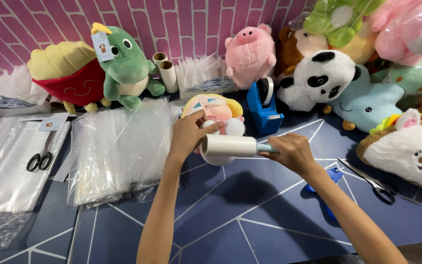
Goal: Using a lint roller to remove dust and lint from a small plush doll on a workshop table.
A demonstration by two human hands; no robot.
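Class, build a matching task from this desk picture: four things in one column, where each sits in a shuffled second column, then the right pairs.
1. lint roller
2. black-handled scissors
3. blue tape dispenser
4. green dinosaur plush

A. against the pink brick wall
B. on clear bags at left
C. between both hands
D. beside the panda plush

Pairs: 1-C, 2-B, 3-D, 4-A

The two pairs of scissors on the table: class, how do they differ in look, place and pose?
The black-handled scissors lie left of the hands on a stack of clear plastic bags; the silver scissors lie right on the bare blue table. The black-handled pair point away from the person, the silver pair up-left. Both lie untouched.
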